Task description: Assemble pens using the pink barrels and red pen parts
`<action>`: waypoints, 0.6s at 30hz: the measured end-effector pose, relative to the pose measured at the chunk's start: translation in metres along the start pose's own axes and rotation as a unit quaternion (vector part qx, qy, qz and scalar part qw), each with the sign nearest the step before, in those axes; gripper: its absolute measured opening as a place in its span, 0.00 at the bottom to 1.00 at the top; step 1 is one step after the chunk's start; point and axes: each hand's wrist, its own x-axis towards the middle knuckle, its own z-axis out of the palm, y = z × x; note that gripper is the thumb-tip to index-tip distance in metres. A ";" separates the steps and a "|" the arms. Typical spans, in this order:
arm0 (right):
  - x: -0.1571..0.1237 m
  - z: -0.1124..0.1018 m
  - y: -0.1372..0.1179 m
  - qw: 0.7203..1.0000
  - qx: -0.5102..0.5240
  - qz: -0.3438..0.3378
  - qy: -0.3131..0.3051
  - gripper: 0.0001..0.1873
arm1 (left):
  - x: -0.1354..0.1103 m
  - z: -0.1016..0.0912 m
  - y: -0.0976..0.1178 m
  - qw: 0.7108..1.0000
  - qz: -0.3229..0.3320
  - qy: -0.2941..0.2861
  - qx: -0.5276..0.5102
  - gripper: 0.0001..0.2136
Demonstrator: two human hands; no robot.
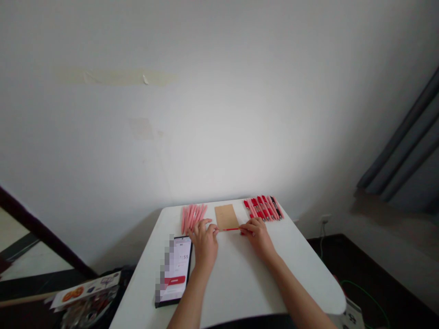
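A flat brown paper-like rectangle (226, 217) lies on the white table, with a thin red strip (229, 229) along its near edge. At its near left corner, my left hand (205, 242) has thumb and forefinger closed on the edge, the other fingers bent. My right hand (258, 237) pinches the near right corner, where a bit of red shows under the fingers. Whether the strip belongs to the brown piece or is separate, I cannot tell. Several pink pens (192, 217) lie just beyond my left hand. Beyond my right hand is a row of red, pink and black pens (263, 208).
A phone (180, 269) with a lit screen lies left of my left forearm. The white table (247, 292) stands against a pale wall (219, 114). A bag of odds and ends (92, 306) is on the floor at left. A grey curtain (408, 160) hangs at right.
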 end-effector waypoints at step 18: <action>-0.003 0.008 0.002 0.999 -0.039 -0.009 0.001 0.08 | -0.002 0.000 0.003 0.999 0.029 -0.008 -0.035 0.07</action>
